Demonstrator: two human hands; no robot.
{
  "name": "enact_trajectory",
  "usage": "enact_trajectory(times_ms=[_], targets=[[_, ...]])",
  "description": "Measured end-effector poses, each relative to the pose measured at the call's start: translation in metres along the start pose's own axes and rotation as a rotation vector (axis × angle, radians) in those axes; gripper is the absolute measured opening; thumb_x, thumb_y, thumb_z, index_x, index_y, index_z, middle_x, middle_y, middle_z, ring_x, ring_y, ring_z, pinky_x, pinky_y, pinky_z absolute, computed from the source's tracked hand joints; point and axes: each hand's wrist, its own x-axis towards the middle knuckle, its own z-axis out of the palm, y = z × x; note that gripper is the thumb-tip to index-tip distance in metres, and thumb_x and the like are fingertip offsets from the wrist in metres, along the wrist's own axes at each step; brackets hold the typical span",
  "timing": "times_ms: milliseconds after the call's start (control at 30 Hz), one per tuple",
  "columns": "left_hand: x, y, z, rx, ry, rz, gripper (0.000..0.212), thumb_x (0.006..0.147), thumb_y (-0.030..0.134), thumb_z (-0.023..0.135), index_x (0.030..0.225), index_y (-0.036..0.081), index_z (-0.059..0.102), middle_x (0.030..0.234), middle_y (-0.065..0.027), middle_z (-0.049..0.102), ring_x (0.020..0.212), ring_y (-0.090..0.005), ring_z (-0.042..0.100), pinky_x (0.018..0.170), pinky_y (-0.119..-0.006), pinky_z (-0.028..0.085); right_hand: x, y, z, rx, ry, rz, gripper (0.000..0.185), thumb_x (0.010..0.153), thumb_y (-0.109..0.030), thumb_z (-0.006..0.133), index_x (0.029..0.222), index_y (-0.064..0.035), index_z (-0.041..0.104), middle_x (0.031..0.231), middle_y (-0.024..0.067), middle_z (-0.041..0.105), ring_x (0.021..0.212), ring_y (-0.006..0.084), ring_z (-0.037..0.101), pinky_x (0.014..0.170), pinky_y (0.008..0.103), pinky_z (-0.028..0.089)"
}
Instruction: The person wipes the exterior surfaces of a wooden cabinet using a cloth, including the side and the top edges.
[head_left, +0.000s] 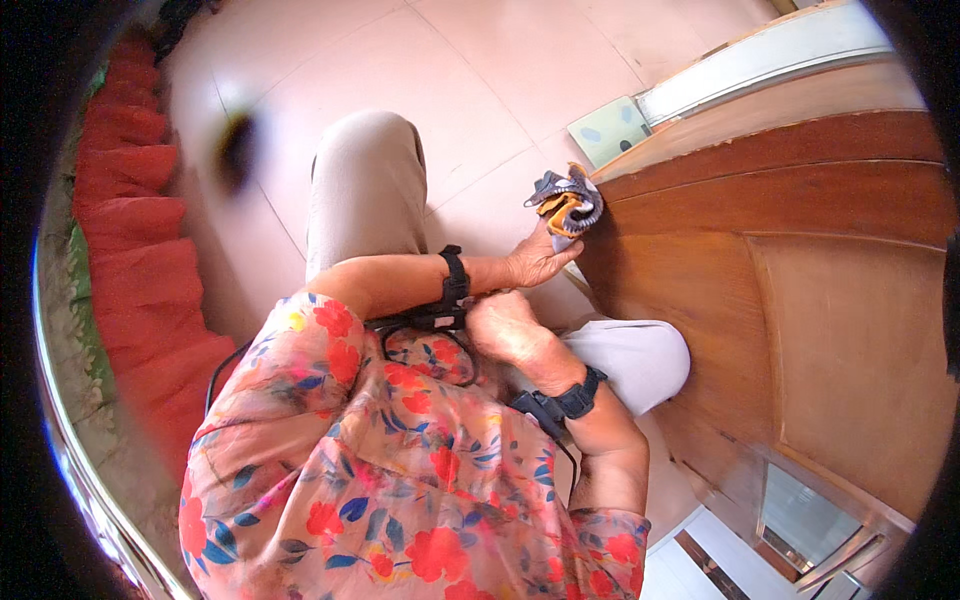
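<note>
My left hand (536, 259) reaches past my knees and grips a bunched cloth (570, 202) in grey, white and orange, close to the edge of a wooden panel. Below it, near my lap, my right hand (502, 322) is bent inward with its back to the camera; its fingers are mostly hidden, so what it holds does not show. A black strap (454, 281) is round my left forearm, and another black strap (581, 394) with a small box is round my right wrist.
A brown wooden panel (697, 277) stands close on the right. Beyond it lie a pale green patterned box or board (611, 131) and a white strip (765, 64). Red ruffled fabric (142, 262) runs along the left, over the tiled floor (465, 90).
</note>
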Motion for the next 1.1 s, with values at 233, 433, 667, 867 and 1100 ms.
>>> enact_trajectory(times_ms=[233, 433, 667, 867, 1100], targets=[[0.009, 0.001, -0.004, -1.083, 0.304, -0.838, 0.056, 0.090, 0.058, 0.034, 0.117, 0.011, 0.052, 0.109, -0.0035, 0.057, 0.097, -0.0191, 0.052, 0.083, -0.038, 0.043, -0.017, 0.012, -0.001, -0.092, 0.106, 0.183, 0.020, 0.068, -0.013, 0.058, 0.085, -0.0036, 0.062, 0.081, 0.0141, 0.063, 0.077, 0.0287, 0.063, 0.068, 0.0410, 0.049], [0.024, -0.019, 0.004, -1.179, 0.291, -0.852, 0.057, 0.093, 0.053, 0.029, 0.121, 0.008, 0.050, 0.110, -0.0079, 0.060, 0.100, -0.0248, 0.056, 0.088, -0.045, 0.043, -0.036, 0.025, 0.019, 0.006, -0.004, 0.293, 0.019, 0.075, -0.013, 0.055, 0.089, -0.0027, 0.059, 0.088, 0.0160, 0.062, 0.083, 0.0305, 0.062, 0.071, 0.0423, 0.048], [0.024, -0.050, 0.003, -1.238, 0.276, -0.939, 0.055, 0.094, 0.050, 0.026, 0.117, 0.008, 0.053, 0.108, -0.0090, 0.061, 0.097, -0.0266, 0.057, 0.084, -0.046, 0.044, -0.038, 0.016, 0.022, 0.063, -0.215, 0.178, 0.024, 0.073, -0.016, 0.056, 0.093, -0.0027, 0.062, 0.097, 0.0172, 0.061, 0.088, 0.0312, 0.061, 0.074, 0.0415, 0.048], [0.019, -0.048, 0.006, -1.152, 0.372, -1.024, 0.052, 0.092, 0.050, 0.030, 0.112, 0.009, 0.055, 0.107, -0.0088, 0.061, 0.094, -0.0240, 0.056, 0.082, -0.044, 0.044, -0.040, 0.011, 0.023, -0.021, -0.127, 0.190, 0.021, 0.071, -0.015, 0.059, 0.088, -0.0059, 0.068, 0.092, 0.0128, 0.065, 0.088, 0.0275, 0.062, 0.075, 0.0414, 0.046], [0.023, -0.060, 0.010, -1.212, 0.412, -0.929, 0.046, 0.092, 0.045, 0.036, 0.113, 0.007, 0.053, 0.108, -0.0090, 0.060, 0.094, -0.0242, 0.055, 0.083, -0.040, 0.043, -0.034, 0.016, 0.033, 0.003, -0.043, 0.152, 0.019, 0.069, -0.011, 0.057, 0.086, -0.0028, 0.063, 0.085, 0.0155, 0.062, 0.080, 0.0288, 0.061, 0.067, 0.0395, 0.046]])
